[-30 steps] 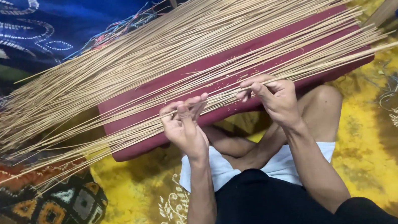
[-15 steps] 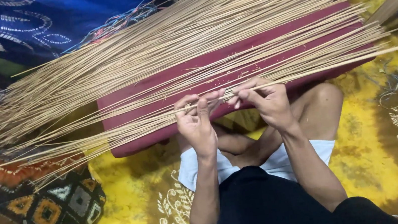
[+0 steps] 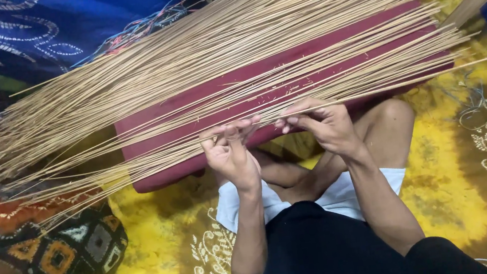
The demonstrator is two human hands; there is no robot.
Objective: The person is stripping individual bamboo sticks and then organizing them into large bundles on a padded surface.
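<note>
Both hands meet at the near edge of a dark red board (image 3: 190, 109) that lies across the person's lap. The left hand (image 3: 230, 154) and the right hand (image 3: 322, 124) each pinch 1 thin stick (image 3: 374, 91) between fingertips. A wide heap of sticks (image 3: 233, 51) fans over the board, on yellow patterned cloth (image 3: 448, 192).

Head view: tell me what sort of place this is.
Probably a home floor used for handcraft, not a workshop. The person sits cross-legged on a yellow patterned cloth, with thin sticks spread over a maroon cushion, and both hands at the sticks.
</note>
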